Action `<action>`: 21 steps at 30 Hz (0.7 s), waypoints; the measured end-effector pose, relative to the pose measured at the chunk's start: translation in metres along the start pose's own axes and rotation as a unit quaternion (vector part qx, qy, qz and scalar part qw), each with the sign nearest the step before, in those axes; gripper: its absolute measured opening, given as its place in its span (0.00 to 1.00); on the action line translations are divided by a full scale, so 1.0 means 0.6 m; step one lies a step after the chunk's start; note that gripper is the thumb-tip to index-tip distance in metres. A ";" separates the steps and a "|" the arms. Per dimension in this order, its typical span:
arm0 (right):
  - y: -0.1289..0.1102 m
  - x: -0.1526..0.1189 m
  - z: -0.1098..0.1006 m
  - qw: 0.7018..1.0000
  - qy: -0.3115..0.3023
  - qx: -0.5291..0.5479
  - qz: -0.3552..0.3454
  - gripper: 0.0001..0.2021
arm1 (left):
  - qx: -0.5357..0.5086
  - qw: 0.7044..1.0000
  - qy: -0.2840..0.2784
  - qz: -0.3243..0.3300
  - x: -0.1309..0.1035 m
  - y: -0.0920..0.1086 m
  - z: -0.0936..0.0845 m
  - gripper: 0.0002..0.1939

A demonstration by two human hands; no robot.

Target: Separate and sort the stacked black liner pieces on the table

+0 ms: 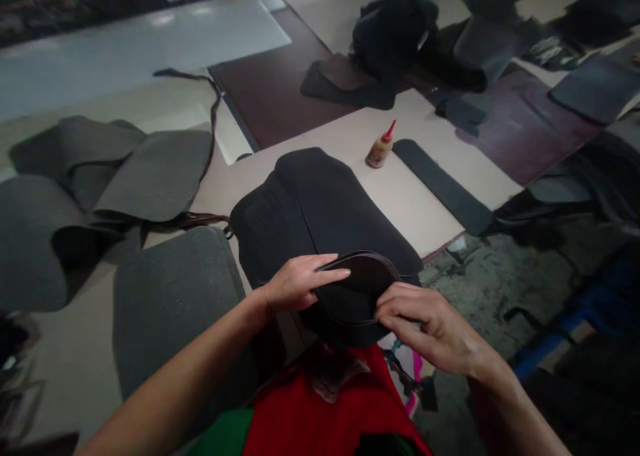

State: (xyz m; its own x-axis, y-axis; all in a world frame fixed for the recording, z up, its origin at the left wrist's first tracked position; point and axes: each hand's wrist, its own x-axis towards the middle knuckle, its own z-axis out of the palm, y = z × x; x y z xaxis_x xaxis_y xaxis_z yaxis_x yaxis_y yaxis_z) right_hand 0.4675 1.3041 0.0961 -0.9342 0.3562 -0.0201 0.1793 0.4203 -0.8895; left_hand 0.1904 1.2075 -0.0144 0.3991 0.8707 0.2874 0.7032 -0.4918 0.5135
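Note:
A dark, curved piece (350, 313) with thin layered edges is bowed open between my hands, near the table's front edge. My left hand (297, 283) is closed on its left rim, with the index finger stretched along the top edge. On the right rim my right hand (425, 319) pinches the edges between thumb and fingers. Just beyond lie large black flat pieces (330, 196), partly under the held piece. A small glue bottle (379, 151) with a red nozzle stands upright behind them.
Grey flat pieces (155, 176) overlap at the left, and another grey piece (180, 303) lies near my left forearm. A long dark strip (443, 186) is right of the bottle. Black items (395, 36) are heaped at the back. A blue frame (550, 343) stands at the right.

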 end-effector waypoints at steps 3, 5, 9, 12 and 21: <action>0.002 0.000 0.002 1.000 -0.004 0.012 -0.008 0.09 | 0.002 1.000 0.000 0.004 0.001 0.001 -0.002 0.43; 0.004 0.000 0.005 1.000 -0.006 0.014 -0.007 0.09 | 0.006 1.000 -0.001 0.002 0.001 0.002 -0.003 0.44; 0.007 0.002 0.010 1.000 0.021 -0.008 -0.002 0.09 | 0.012 1.000 -0.001 0.001 0.000 0.001 -0.001 0.42; 0.009 0.002 0.014 0.995 0.085 -0.058 -0.003 0.07 | 0.014 1.000 0.010 0.005 0.000 0.002 0.000 0.38; 0.038 0.009 0.021 0.957 0.175 -0.233 0.012 0.06 | 0.018 1.000 0.023 0.005 0.004 0.003 0.004 0.36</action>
State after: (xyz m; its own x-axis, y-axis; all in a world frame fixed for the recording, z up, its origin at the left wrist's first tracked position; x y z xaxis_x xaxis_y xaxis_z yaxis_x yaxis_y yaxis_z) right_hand 0.4624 1.3051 0.0701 -0.7824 0.5936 0.1881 0.3937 0.7056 -0.5892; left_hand 0.1938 1.2090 -0.0146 0.3797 0.8647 0.3288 0.7209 -0.4993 0.4807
